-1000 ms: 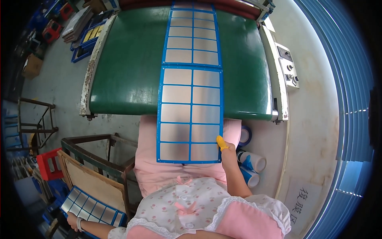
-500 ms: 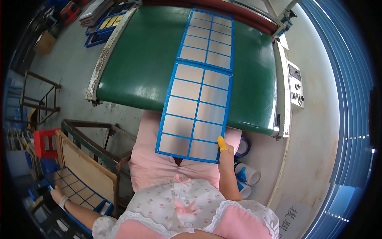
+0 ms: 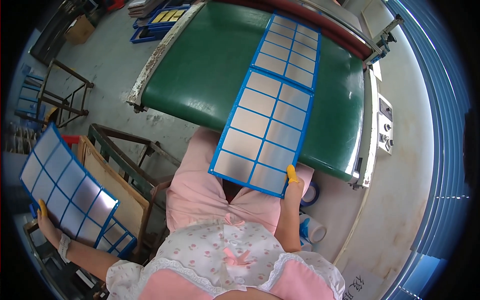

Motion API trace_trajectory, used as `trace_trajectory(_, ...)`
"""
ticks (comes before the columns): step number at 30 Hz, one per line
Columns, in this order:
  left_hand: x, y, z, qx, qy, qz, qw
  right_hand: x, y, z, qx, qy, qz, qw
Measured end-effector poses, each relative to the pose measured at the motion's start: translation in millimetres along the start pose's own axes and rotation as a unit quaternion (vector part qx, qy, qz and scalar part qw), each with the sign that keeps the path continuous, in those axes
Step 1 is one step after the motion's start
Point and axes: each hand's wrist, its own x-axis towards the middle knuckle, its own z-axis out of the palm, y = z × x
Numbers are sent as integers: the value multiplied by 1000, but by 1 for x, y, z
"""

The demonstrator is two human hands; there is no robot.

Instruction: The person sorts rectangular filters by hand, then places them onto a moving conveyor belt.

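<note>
A metal sheet with a blue printed grid [image 3: 260,127] lies partly on the green conveyor belt [image 3: 200,65], its near end sticking out over my lap. My right hand [image 3: 294,187] pinches its near right corner, a yellow finger cot on the thumb. Ahead of it, end to end, a second blue-gridded sheet [image 3: 286,51] lies flat on the belt. Off to the left my left hand [image 3: 49,227], also with a yellow cot, grips the edge of a raised, tilted blue-gridded sheet [image 3: 75,187]. Below that, part of another gridded sheet [image 3: 119,239] shows.
A dark red roller [image 3: 345,40] crosses the belt's far end. On the right frame sits a control box with knobs [image 3: 385,122]. A wooden board [image 3: 107,170] leans by a metal frame [image 3: 115,135] at my left. Tape rolls [image 3: 312,227] stand under the belt's right side.
My left hand has lifted a gridded sheet up from the lower left and tilted it. The sheet in my right hand has slid farther onto the belt. The view has shifted left.
</note>
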Motion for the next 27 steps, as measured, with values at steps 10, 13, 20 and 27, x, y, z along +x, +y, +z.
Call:
trace_trajectory(10,-51,0,137,-401,-334,-171,836,-13,-38,23,30,62,-43,997)
trace_trajectory(13,-87,19,158,-420,-365,-205,805,-15,-49,23,17,38,-4,999)
trace_trajectory(20,-94,-30,161,-460,-340,-252,781,-3,-15,-16,48,-11,39,998)
trace_trajectory(27,-106,-81,133,-489,-343,-331,731,-58,28,8,-50,-74,15,996)
